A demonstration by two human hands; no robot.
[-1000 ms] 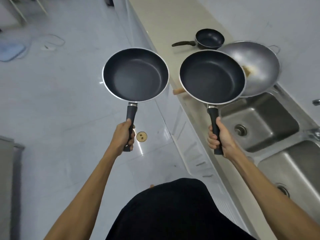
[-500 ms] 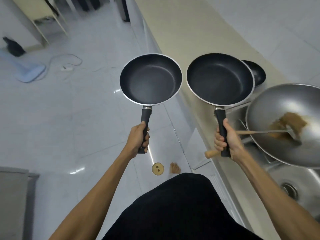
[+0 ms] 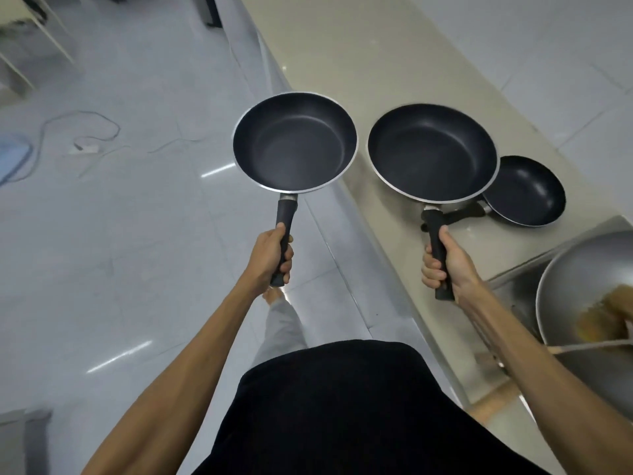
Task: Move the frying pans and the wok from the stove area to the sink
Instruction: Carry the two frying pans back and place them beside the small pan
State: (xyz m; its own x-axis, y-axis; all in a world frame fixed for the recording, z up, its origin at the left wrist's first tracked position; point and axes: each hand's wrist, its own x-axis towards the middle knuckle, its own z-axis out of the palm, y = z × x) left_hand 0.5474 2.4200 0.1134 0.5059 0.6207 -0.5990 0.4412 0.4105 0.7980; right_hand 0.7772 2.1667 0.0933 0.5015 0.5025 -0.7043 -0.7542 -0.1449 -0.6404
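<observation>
My left hand (image 3: 272, 257) grips the black handle of a dark non-stick frying pan (image 3: 294, 142), held level over the floor beside the counter. My right hand (image 3: 445, 265) grips the handle of a slightly larger dark frying pan (image 3: 432, 152), held above the beige counter (image 3: 342, 63). A small black frying pan (image 3: 524, 190) lies on the counter just behind the right pan, its handle partly hidden. A steel wok (image 3: 579, 286) with brown residue and a wooden-handled spatula (image 3: 589, 346) sits at the right edge, over the sink (image 3: 513, 293).
The counter runs away from me along the right, with a tiled wall behind it. Glossy grey floor spreads to the left, with a cable and power strip (image 3: 85, 145) lying on it. My own leg (image 3: 281, 327) steps forward below the left hand.
The view has swung along the counter: the wok has slid to the lower right edge, and the small pan shows fully behind the right pan. Both hands still hold their pans.
</observation>
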